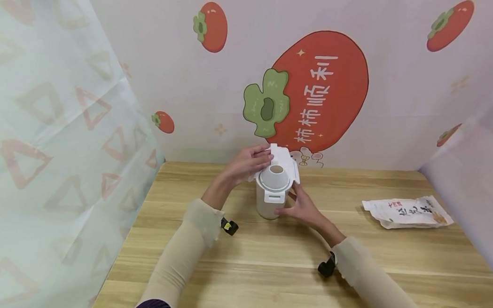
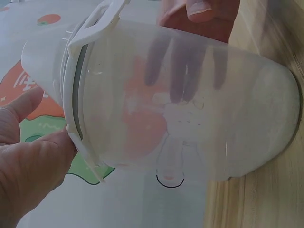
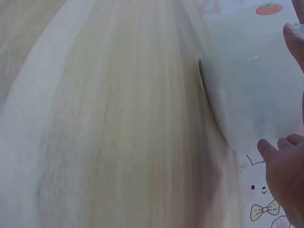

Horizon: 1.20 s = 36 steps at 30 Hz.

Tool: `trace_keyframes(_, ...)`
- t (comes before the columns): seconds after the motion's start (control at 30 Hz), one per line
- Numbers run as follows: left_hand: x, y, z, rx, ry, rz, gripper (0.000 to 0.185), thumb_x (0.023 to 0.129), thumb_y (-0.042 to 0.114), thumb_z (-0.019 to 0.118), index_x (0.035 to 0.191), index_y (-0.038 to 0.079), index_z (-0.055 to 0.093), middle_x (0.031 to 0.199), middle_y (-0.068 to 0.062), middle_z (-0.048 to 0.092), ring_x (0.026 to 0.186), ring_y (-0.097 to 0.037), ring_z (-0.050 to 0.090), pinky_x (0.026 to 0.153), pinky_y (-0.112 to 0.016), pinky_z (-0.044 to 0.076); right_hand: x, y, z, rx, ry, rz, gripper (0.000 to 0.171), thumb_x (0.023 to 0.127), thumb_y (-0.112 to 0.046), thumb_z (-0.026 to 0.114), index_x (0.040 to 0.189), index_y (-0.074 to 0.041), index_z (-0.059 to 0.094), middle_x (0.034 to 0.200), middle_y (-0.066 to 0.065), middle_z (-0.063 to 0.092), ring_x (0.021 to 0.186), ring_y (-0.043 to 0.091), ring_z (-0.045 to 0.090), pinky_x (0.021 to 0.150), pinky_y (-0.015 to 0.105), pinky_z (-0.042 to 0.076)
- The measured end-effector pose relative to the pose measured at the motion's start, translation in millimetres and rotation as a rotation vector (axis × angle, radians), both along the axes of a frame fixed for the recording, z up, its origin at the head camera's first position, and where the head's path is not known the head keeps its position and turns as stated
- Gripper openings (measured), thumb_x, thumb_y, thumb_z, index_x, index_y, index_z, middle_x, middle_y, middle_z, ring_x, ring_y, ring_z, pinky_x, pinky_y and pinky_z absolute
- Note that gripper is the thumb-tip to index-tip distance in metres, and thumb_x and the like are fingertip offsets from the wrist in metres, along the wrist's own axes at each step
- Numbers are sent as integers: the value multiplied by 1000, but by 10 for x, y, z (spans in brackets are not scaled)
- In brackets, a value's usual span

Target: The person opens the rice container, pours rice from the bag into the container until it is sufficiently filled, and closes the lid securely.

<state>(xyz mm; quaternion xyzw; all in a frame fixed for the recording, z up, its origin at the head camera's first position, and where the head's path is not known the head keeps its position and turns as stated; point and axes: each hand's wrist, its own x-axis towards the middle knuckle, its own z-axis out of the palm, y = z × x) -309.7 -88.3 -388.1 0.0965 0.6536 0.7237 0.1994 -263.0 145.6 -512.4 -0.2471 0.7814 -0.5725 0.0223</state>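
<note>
A tall, translucent plastic storage container stands upright on the wooden table. Its white lid has a round raised spout and side clips; the front clip lies toward me. My left hand holds the lid's left edge, its fingers reaching across beside the spout. In the left wrist view that hand's fingertips touch the rim by a clip that juts outward. Low on the right side, my right hand grips the container's body, thumb in front. Its fingers show through the wall in the left wrist view.
A white printed food packet lies flat on the wooden table, toward the right side. Behind the table hangs a pale backdrop with printed persimmons, and similar sheets close off both sides.
</note>
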Motion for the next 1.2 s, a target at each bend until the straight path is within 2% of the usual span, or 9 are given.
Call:
trace_keyframes(0.17,-42,34,-2,43,-34,3,60,108,4,58,163,-1,35,164,-21,43,152,-28,44,118,-34,44,8,-51,-4,-24,-21,-24,122,75,-5,95,168,-12,17,171,16,29,159,36,26,124,57,34)
trace_keyframes(0.27,-68,50,-8,34,-39,-4,61,108,6,59,164,0,35,167,-20,40,153,-27,42,119,-35,43,2,-88,-27,-44,-22,-31,123,75,-6,95,169,-16,16,170,14,32,159,35,27,125,59,30)
trace_keyframes(0.4,-77,72,-10,-28,-5,-16,65,106,8,63,164,3,35,168,-19,38,152,-28,42,121,-37,41,-18,-130,-64,-91,-16,-31,121,76,-5,94,168,-20,17,167,12,37,157,35,30,126,61,26)
trace_keyframes(0.53,-67,85,-5,-121,55,-18,68,104,10,67,165,5,36,160,-21,48,146,-31,49,120,-39,43,-26,-154,-93,-123,-14,-34,119,77,-3,93,167,-21,17,164,10,38,155,35,32,127,61,25)
trace_keyframes(0.87,-73,150,6,-181,118,38,69,100,2,70,162,3,39,149,-23,59,140,-30,57,114,-36,49,-21,-175,-113,-126,-39,-47,113,80,-4,92,165,-18,19,163,10,38,155,33,33,128,59,24)
trace_keyframes(1.2,-95,223,-7,-204,133,101,71,96,-6,72,160,-1,41,147,-26,60,137,-31,61,111,-37,51,-14,-179,-126,-126,-62,-62,109,80,-5,92,164,-15,23,161,9,40,152,31,38,128,54,28)
